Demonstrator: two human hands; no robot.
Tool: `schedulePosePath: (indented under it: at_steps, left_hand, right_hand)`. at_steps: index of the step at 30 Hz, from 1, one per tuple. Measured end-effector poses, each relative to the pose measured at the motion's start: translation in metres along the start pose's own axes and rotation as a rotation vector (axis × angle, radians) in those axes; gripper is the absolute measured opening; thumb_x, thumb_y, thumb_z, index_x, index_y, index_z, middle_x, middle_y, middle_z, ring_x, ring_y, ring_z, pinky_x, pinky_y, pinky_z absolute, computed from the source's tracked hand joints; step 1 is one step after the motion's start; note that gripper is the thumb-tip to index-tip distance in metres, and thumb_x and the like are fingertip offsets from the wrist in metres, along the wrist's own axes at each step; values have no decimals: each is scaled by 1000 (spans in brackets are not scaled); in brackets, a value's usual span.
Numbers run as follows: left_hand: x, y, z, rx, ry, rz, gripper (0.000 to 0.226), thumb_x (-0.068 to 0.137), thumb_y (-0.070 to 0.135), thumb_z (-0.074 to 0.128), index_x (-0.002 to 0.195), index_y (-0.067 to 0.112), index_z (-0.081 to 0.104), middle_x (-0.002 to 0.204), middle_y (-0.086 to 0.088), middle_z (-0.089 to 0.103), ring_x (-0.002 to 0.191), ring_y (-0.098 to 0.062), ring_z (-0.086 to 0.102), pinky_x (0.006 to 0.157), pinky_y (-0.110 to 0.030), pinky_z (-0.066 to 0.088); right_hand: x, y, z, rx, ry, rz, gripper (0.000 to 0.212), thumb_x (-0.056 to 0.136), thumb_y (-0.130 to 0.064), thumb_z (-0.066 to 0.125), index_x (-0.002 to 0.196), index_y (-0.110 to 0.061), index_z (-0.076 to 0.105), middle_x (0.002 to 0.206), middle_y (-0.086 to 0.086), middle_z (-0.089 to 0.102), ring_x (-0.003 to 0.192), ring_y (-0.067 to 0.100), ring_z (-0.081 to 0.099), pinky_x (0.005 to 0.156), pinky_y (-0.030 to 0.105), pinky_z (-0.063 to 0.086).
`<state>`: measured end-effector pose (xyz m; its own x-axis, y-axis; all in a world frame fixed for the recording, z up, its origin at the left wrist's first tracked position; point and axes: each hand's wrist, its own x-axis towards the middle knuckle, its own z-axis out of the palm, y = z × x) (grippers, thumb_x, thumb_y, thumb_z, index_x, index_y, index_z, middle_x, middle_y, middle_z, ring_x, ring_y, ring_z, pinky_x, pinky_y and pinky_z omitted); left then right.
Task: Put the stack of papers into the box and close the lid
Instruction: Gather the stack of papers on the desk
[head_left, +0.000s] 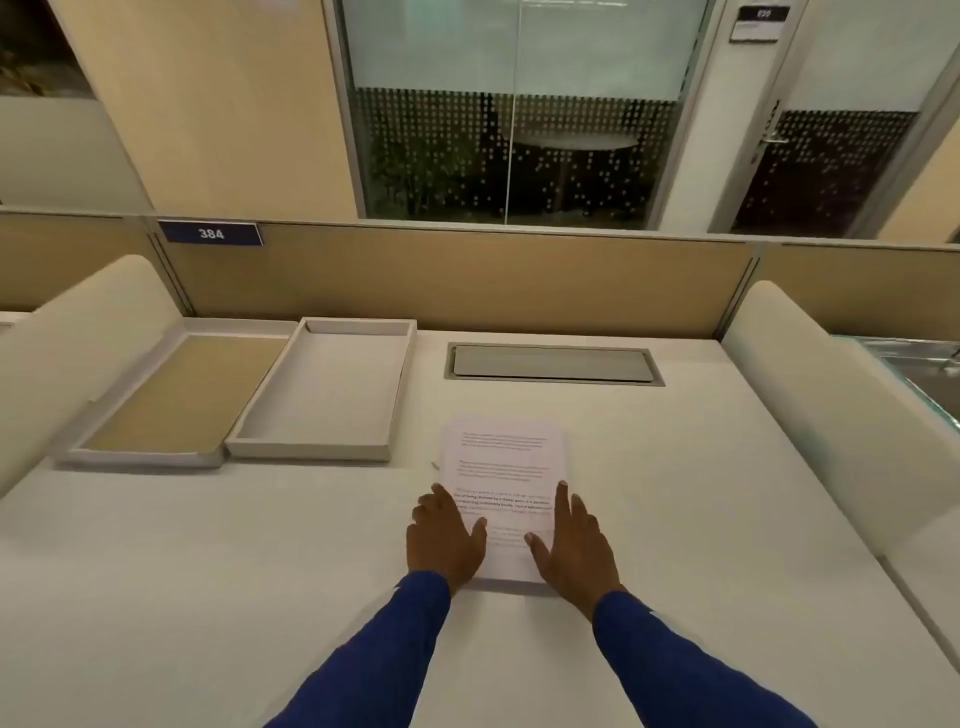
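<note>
Far left there's a blue plate reading "384" (210, 233) on the beige partition. Below it sits the shallow white lid with a tan inside (176, 395), touching the open white cardboard box (322, 395) on its right. Near centre on the white desk (208, 571), the white stack of printed papers (504, 467) lies flat, text too blurry to read. The left hand (444, 540) and right hand (569, 545), blue sleeves, rest spread flat on its near side edges.
</note>
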<state>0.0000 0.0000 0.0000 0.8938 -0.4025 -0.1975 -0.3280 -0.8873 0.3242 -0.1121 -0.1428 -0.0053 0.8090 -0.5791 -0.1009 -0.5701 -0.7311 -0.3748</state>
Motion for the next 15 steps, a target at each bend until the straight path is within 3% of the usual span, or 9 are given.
schedulePosePath:
  at_steps: [3, 7, 12, 15]
  left_hand:
    - [0, 3, 3, -142, -35, -219, 77, 97, 58, 49, 145, -1, 36, 141, -14, 49, 128, -28, 51, 101, -38, 51]
    - [8, 9, -3, -288, -137, -346, 53, 93, 47, 61, 126, 6, 56, 130, -14, 53, 120, -30, 56, 99, -39, 53]
    - [21, 4, -8, -379, -213, -460, 44, 86, 33, 67, 122, 9, 58, 130, -14, 54, 117, -31, 56, 83, -32, 46]
    - [26, 5, -8, -464, -200, -525, 54, 86, 31, 68, 131, 7, 50, 134, -15, 51, 117, -32, 57, 95, -35, 51]
  right_hand:
    - [-3, 4, 6, 78, -35, 92, 91, 98, -50, 50, 161, -13, -3, 151, 10, 42, 129, 26, 47, 102, 40, 50]
    - [-8, 6, 15, 94, -69, 132, 87, 99, -48, 50, 161, -12, 0, 145, 9, 45, 129, 25, 45, 100, 38, 50]
    - [-5, 12, 22, 89, -45, 118, 88, 99, -49, 48, 161, -12, -1, 144, 9, 45, 126, 24, 44, 100, 37, 49]
    - [-4, 14, 25, 92, -37, 104, 89, 98, -51, 48, 161, -13, -2, 144, 9, 45, 126, 24, 44, 100, 37, 49]
